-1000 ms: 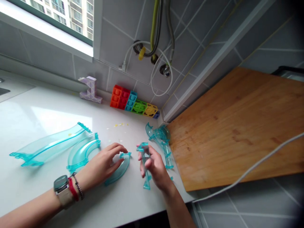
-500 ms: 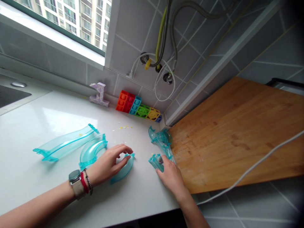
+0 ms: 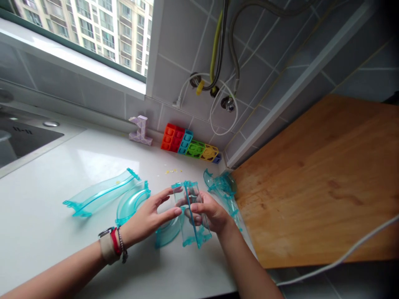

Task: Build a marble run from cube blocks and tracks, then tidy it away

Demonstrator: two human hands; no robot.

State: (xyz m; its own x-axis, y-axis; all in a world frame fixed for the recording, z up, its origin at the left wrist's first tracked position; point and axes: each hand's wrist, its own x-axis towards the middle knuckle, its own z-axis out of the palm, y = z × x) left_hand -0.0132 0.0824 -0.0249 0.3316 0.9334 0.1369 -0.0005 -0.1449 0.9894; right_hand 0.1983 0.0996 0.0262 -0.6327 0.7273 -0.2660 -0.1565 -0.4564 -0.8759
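A clear teal straight track piece [image 3: 195,216] is raised above the counter, held on end. My right hand [image 3: 210,209] is closed on its right side, thumb in front and fingers seen through the plastic. My left hand [image 3: 156,211] is at its left edge, thumb on the near side and fingertips behind. Below the hands lies a curved teal piece [image 3: 166,236], partly covered. Another curved teal piece [image 3: 129,205] lies left of my left hand, beside a long wavy teal piece [image 3: 99,193].
More teal pieces [image 3: 222,182] lie against a wooden board [image 3: 311,178] on the right. Colourful blocks [image 3: 190,143] and a lilac figure 1 [image 3: 141,131] stand by the wall. Yellow crumbs [image 3: 173,171] dot the white counter [image 3: 102,259]. A sink [image 3: 25,137] is far left, a white cable [image 3: 336,261] at right.
My right hand has lifted the straight track piece from the counter by the board and brought it left. My left hand has moved right to meet it. The view has shifted slightly.
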